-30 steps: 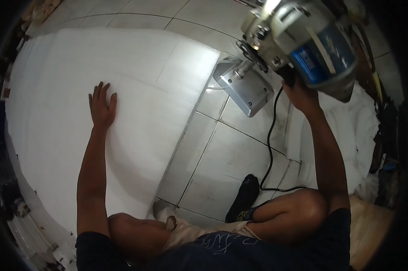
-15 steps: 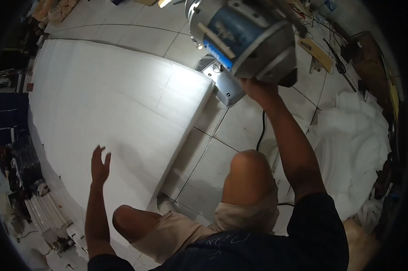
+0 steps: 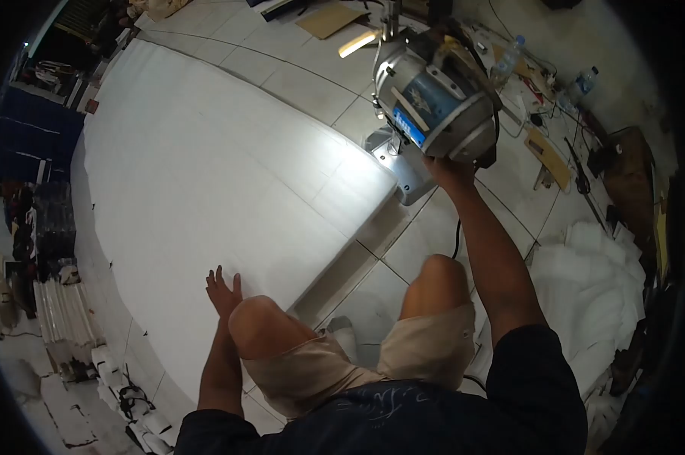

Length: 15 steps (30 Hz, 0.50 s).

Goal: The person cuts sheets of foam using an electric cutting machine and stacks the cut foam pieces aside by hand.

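Observation:
A straight-knife cloth cutting machine with a blue and grey motor housing stands at the upper right. My right hand is closed on it below the housing, its fingers partly hidden. The machine's metal base plate rests on the tiles, touching or very close to the corner of a thick white layered stack of cloth-like sheets. A lamp on the machine lights that corner. Over the near part of the stack, my left hand is open with fingers spread; whether it touches the surface I cannot tell.
A crumpled heap of white sheet scraps lies to the right. Plastic bottles, cables and a tan board are along the wall. A black power cord runs by my right knee. Bundled goods line the left.
The view has shifted, so the machine and stack appear lower and further right. My left hand has come nearer my knee, its fingers spread wider. My right hand keeps its hold on the machine.

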Motion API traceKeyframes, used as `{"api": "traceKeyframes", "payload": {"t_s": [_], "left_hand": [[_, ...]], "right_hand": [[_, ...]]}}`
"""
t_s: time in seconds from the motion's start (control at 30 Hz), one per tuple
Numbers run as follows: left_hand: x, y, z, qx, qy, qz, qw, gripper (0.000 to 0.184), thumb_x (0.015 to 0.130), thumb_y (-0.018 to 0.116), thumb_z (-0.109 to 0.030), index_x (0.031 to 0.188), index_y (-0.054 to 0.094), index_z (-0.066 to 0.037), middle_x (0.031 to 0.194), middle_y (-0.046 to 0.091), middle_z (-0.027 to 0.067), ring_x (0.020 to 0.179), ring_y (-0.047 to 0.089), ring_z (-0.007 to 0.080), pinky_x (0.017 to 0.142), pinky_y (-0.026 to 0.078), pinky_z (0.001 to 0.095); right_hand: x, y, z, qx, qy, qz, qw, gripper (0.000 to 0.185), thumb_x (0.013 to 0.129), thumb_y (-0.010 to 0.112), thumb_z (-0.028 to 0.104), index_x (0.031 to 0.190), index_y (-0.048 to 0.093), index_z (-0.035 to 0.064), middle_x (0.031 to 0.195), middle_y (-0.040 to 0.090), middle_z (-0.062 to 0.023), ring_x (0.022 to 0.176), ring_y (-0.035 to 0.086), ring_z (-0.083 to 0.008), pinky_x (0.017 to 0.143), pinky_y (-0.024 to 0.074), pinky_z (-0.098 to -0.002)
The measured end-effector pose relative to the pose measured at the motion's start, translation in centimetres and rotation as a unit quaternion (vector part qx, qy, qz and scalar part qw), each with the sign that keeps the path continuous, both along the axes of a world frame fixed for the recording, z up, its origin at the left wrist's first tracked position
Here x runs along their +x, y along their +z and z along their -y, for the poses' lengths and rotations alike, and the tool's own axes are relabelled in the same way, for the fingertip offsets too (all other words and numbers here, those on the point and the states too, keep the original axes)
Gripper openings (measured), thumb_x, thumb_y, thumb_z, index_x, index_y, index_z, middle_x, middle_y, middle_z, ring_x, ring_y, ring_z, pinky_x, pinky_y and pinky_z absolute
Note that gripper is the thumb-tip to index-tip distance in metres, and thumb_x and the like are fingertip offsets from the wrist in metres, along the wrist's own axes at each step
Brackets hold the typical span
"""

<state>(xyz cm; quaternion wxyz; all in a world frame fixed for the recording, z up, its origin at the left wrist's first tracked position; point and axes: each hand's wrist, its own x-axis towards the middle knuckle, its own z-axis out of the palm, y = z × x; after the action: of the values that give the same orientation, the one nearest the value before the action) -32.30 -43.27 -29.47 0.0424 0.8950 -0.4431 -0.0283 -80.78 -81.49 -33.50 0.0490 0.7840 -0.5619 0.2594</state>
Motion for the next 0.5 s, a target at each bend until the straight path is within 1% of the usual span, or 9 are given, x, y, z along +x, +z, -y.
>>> {"api": "traceKeyframes", "payload": {"t_s": [0.1, 0.13, 0.17, 0.23, 0.3, 0.37, 0.43, 0.47, 0.5], "left_hand": [[-0.9, -2.9, 1.9, -0.023, 0.044, 0.028, 0.998, 0.064, 0.089, 0.061, -0.042, 0.136, 0.044, -0.002, 0.143, 0.037, 0.0286, 0.135, 0.031, 0.0447, 0.110, 0.025, 0.0573], [-0.9, -4.3, 1.8, -0.039, 0.038, 0.034, 0.998, 0.065, 0.089, 0.061, -0.043, 0.137, 0.043, -0.002, 0.143, 0.037, 0.0288, 0.136, 0.030, 0.0451, 0.111, 0.023, 0.0580], [-1.0, -5.5, 1.6, -0.056, 0.037, 0.040, 0.997, 0.067, 0.088, 0.061, -0.044, 0.137, 0.042, -0.003, 0.143, 0.037, 0.0290, 0.136, 0.029, 0.0455, 0.111, 0.020, 0.0587], [-1.5, -5.9, 1.7, -0.066, 0.056, 0.040, 0.995, 0.069, 0.087, 0.061, -0.045, 0.138, 0.042, -0.003, 0.144, 0.035, 0.0289, 0.137, 0.027, 0.0455, 0.112, 0.018, 0.0589], [-2.0, -5.8, 1.8, -0.112, 0.049, 0.026, 0.992, 0.069, 0.087, 0.061, -0.044, 0.139, 0.041, -0.002, 0.145, 0.033, 0.0283, 0.138, 0.026, 0.0448, 0.112, 0.016, 0.0597], [-1.9, -6.2, 1.7, -0.133, 0.045, 0.021, 0.990, 0.070, 0.086, 0.064, -0.042, 0.139, 0.041, -0.002, 0.145, 0.033, 0.0279, 0.138, 0.025, 0.0435, 0.112, 0.016, 0.0602], [-1.7, -7.0, 1.6, -0.139, 0.055, 0.032, 0.988, 0.071, 0.082, 0.067, -0.040, 0.137, 0.043, -0.002, 0.145, 0.034, 0.0278, 0.138, 0.026, 0.0428, 0.112, 0.016, 0.0595], [-1.8, -7.4, 1.6, -0.147, 0.064, 0.024, 0.987, 0.071, 0.081, 0.069, -0.040, 0.136, 0.045, -0.002, 0.144, 0.036, 0.0267, 0.138, 0.027, 0.0428, 0.112, 0.016, 0.0594], [-1.8, -8.0, 1.3, -0.166, 0.050, 0.045, 0.984, 0.070, 0.080, 0.069, -0.041, 0.135, 0.046, -0.003, 0.143, 0.038, 0.0256, 0.138, 0.027, 0.0429, 0.112, 0.016, 0.0595]], "right_hand": [[0.6, 1.4, 0.2, 0.044, -0.007, -0.044, 0.998, 0.049, 0.083, 0.064, 0.044, 0.119, 0.059, 0.0104, 0.116, 0.060, -0.0203, 0.107, 0.057, -0.0419, 0.090, 0.0467, -0.0528], [0.9, 2.2, -0.1, 0.184, -0.028, -0.028, 0.982, 0.053, 0.084, 0.062, 0.046, 0.123, 0.058, 0.0097, 0.123, 0.057, -0.0227, 0.114, 0.053, -0.0445, 0.097, 0.0424, -0.0515], [1.3, 2.0, -0.1, 0.179, -0.021, -0.038, 0.983, 0.053, 0.084, 0.062, 0.046, 0.123, 0.058, 0.0097, 0.123, 0.057, -0.0227, 0.114, 0.053, -0.0445, 0.097, 0.0424, -0.0515], [1.1, 0.7, 0.8, -0.062, -0.013, -0.055, 0.996, 0.046, 0.083, 0.060, 0.048, 0.108, 0.065, 0.0090, 0.099, 0.067, -0.0188, 0.087, 0.063, -0.0453, 0.081, 0.0508, -0.0537], [1.1, 1.0, 1.7, 0.241, -0.085, -0.081, 0.963, 0.055, 0.086, 0.054, 0.054, 0.113, 0.063, 0.0071, 0.105, 0.066, -0.0217, 0.093, 0.062, -0.0472, 0.086, 0.0482, -0.0557], [0.6, 1.3, 2.6, 0.292, -0.014, -0.148, 0.945, 0.047, 0.093, 0.049, 0.046, 0.112, 0.057, 0.0032, 0.104, 0.063, -0.0281, 0.093, 0.062, -0.0473, 0.080, 0.0494, -0.0556], [-3.7, -5.2, 5.5, 0.203, 0.048, -0.258, 0.943, 0.037, 0.095, 0.050, 0.036, 0.116, 0.050, 0.0052, 0.101, 0.061, -0.0281, 0.084, 0.064, -0.0430, 0.072, 0.0526, -0.0507], [-3.4, -4.4, 6.3, 0.263, 0.069, -0.443, 0.854, 0.028, 0.095, 0.050, 0.025, 0.118, 0.051, 0.0080, 0.109, 0.060, -0.0260, 0.085, 0.065, -0.0419, 0.073, 0.0532, -0.0487], [-5.4, -6.8, 8.5, 0.196, 0.156, -0.518, 0.818, 0.027, 0.094, 0.050, 0.016, 0.121, 0.052, 0.0114, 0.116, 0.058, -0.0234, 0.086, 0.065, -0.0418, 0.078, 0.0528, -0.0477]]}}
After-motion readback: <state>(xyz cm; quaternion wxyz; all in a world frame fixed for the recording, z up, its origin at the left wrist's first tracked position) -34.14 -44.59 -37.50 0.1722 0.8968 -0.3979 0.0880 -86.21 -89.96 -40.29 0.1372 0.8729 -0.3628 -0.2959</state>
